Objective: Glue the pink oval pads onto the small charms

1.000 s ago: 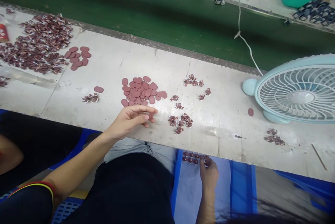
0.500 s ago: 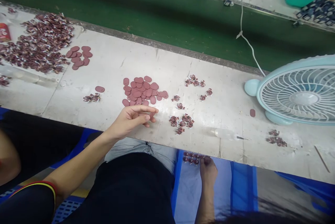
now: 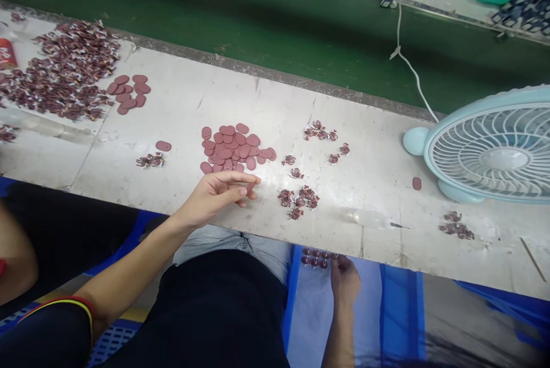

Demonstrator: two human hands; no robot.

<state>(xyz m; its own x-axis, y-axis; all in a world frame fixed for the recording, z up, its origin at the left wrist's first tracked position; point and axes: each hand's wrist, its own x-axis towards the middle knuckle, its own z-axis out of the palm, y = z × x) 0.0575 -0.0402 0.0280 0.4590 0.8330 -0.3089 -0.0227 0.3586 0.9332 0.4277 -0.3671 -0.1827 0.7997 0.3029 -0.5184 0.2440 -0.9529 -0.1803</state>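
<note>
My left hand (image 3: 219, 196) is over the table's near edge, thumb and fingers curled round a reddish oval disc (image 3: 250, 187), just below a pile of the same discs (image 3: 232, 147). Several small brown-and-white pieces (image 3: 301, 199) lie to its right. Below the table edge, my right hand (image 3: 345, 276) reaches into a blue bin with a pale lining (image 3: 311, 305). Its fingers are pinched at the end of rows of small dark reddish pieces (image 3: 314, 259); what they hold is hidden.
A light blue fan (image 3: 494, 156) stands at the right, its white cord (image 3: 415, 75) running back. A large heap of brown pieces (image 3: 73, 70) lies at the left. A clear bottle (image 3: 372, 218) lies near the front edge. Another person's arm (image 3: 17, 253) shows at far left.
The view has shifted slightly. My left hand stays in place, and my right hand remains at the rows in the bin. Sticks now show in the green container at the far right.
</note>
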